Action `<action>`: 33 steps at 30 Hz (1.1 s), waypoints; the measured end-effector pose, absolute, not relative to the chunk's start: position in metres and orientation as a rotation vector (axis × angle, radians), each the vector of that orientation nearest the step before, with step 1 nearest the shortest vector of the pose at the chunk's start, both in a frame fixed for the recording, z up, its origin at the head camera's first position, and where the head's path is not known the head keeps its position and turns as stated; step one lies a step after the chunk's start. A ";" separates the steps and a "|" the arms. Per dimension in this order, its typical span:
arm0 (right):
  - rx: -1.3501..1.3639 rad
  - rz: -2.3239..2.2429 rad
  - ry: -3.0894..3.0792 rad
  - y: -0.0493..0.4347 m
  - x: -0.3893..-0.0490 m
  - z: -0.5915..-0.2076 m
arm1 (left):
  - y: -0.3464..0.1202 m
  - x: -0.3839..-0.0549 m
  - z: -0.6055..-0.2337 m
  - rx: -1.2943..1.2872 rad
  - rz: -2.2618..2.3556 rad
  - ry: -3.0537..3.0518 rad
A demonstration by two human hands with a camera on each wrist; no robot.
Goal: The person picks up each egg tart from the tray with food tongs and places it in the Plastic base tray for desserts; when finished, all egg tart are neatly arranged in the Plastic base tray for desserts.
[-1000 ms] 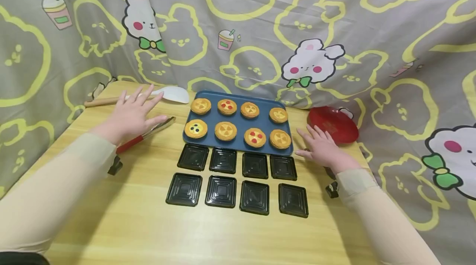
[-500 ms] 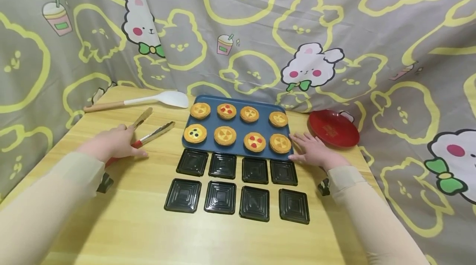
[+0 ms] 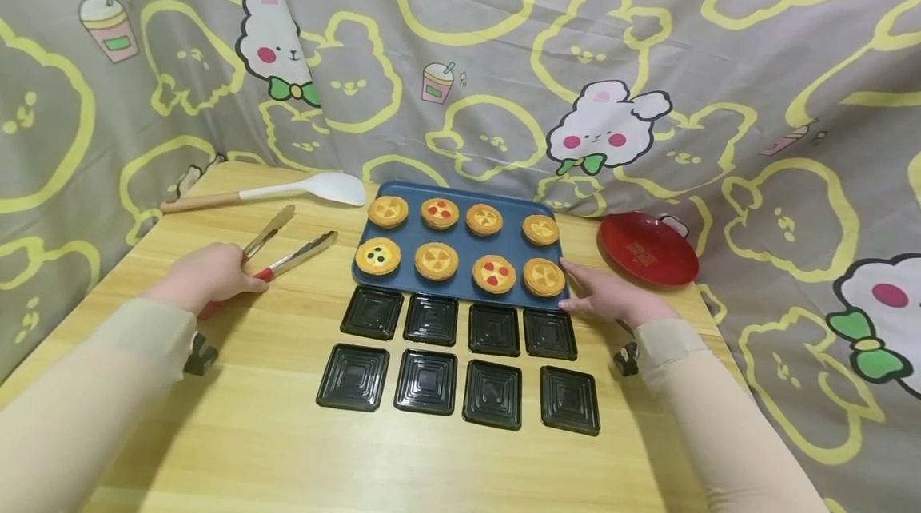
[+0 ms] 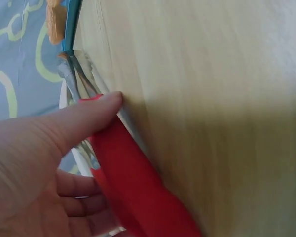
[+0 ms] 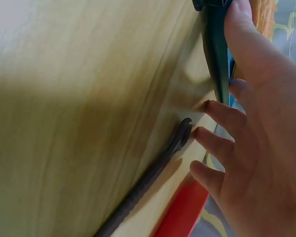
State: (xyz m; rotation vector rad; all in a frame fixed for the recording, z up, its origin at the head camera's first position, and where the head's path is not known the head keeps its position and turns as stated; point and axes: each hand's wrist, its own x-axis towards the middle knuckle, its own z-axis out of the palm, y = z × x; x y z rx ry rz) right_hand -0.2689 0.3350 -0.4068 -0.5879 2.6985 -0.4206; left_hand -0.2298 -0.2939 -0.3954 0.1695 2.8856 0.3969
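My left hand point(image 3: 209, 273) holds a pair of red-handled metal tongs point(image 3: 298, 257), their arms spread and pointing at the back. The left wrist view shows my thumb over the red handle point(image 4: 133, 173) and my fingers curled at its other side. My right hand point(image 3: 604, 293) is at the right edge of a blue baking tray point(image 3: 460, 285), thumb by its near corner, fingers loosely bent and spread in the right wrist view. Several egg tarts point(image 3: 436, 259) sit on the tray in two rows, some topped with red or dark pieces.
Several black square bases point(image 3: 430, 320) lie in two rows before the tray. A white spatula with a wooden handle point(image 3: 334, 188) lies at back left, a red plate point(image 3: 647, 249) at right. Below my right fingers lies a dark rod point(image 5: 143, 192). Patterned curtain point(image 3: 489, 33) hangs behind.
My left hand has come down from above the tongs and taken hold of their red handles. My right hand has moved left and down to the tray's right edge.
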 end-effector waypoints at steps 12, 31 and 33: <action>-0.636 -0.455 2.714 0.340 -0.273 -0.411 | -0.288 -0.231 -0.365 0.328 0.783 2.965; -0.630 -0.470 2.694 0.338 -0.274 -0.414 | -0.236 -0.219 -0.380 0.623 0.575 2.970; -0.628 -0.485 2.691 0.337 -0.273 -0.413 | -0.236 -0.218 -0.381 0.630 0.579 2.975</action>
